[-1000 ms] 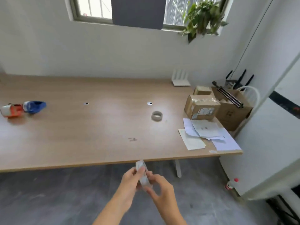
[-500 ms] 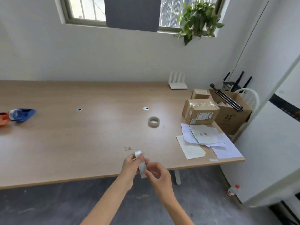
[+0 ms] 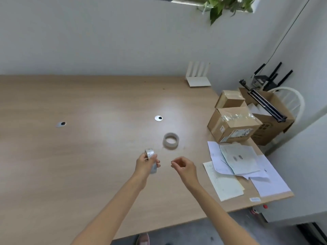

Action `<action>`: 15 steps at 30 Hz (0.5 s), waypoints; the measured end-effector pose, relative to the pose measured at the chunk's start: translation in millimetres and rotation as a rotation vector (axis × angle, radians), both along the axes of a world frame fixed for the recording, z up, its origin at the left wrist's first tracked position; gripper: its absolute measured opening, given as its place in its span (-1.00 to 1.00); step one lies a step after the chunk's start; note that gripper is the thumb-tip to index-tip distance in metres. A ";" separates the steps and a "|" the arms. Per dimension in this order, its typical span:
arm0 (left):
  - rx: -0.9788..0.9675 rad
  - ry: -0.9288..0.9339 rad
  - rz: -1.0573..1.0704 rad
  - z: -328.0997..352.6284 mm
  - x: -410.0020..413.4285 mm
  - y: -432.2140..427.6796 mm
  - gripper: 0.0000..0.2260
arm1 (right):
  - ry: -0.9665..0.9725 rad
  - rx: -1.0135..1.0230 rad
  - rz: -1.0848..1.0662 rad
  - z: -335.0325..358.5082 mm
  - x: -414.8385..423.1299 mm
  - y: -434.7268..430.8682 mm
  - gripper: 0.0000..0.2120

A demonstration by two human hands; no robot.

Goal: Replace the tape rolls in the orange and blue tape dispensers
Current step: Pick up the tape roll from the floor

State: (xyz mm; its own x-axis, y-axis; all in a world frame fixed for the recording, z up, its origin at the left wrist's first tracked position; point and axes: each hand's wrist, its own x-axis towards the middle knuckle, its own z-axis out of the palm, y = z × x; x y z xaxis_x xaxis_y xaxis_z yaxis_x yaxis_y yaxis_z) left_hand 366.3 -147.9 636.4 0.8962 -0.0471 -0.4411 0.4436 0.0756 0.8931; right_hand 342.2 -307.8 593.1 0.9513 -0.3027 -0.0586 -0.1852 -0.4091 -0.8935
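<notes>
My left hand (image 3: pixel 146 165) grips a clear tape roll (image 3: pixel 151 159) edge-on, a little above the wooden table (image 3: pixel 79 156). My right hand (image 3: pixel 184 167) hovers just to its right, fingers loosely curled, holding nothing that I can see. A second clear tape roll (image 3: pixel 171 140) lies flat on the table just beyond both hands. The orange and blue dispensers are out of view.
Loose papers (image 3: pixel 237 167) cover the table's right front corner. Cardboard boxes (image 3: pixel 231 126) stand behind them, with a white router (image 3: pixel 198 80) at the wall. Two cable grommets (image 3: pixel 158 118) sit mid-table. A white chair (image 3: pixel 290 101) stands past the right edge.
Both hands have moved forward from below the table's front edge to over the table. My right hand has let go of the roll. The view has shifted right, and the dispensers have left the frame.
</notes>
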 end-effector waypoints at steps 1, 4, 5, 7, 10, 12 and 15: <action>-0.001 0.011 0.001 -2.3 11.7 -2.6 -0.95 | 0.017 -0.034 0.004 -4.2 16.0 -3.5 -0.89; 0.006 0.051 0.005 -14.8 40.7 -10.8 -0.95 | 0.080 -0.129 0.026 -20.6 57.8 -15.0 -0.97; 0.007 0.063 0.007 -18.9 49.2 -13.5 -0.95 | 0.101 -0.164 0.035 -26.7 71.1 -19.5 -0.98; 0.019 0.082 0.012 -28.1 65.7 -18.5 -0.97 | 0.141 -0.246 0.071 -40.1 97.4 -30.1 -0.96; 0.022 0.108 0.055 -40.1 85.6 -24.9 -0.94 | 0.193 -0.405 0.187 -60.3 132.0 -46.8 -0.86; 0.028 0.122 0.085 -47.7 98.9 -29.1 -0.89 | 0.230 -0.545 0.304 -74.7 155.6 -57.5 -0.73; 0.041 0.126 0.102 -56.4 115.9 -33.5 -0.87 | 0.220 -0.784 0.439 -95.4 192.0 -65.1 -0.66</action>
State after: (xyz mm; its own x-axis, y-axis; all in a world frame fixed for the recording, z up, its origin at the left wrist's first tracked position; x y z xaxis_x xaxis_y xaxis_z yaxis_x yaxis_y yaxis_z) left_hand 482.2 -181.4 580.1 0.8328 0.0610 -0.5502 0.5443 0.0908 0.8339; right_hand 534.2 -372.9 497.8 0.9819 0.0528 -0.1820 -0.0031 -0.9557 -0.2942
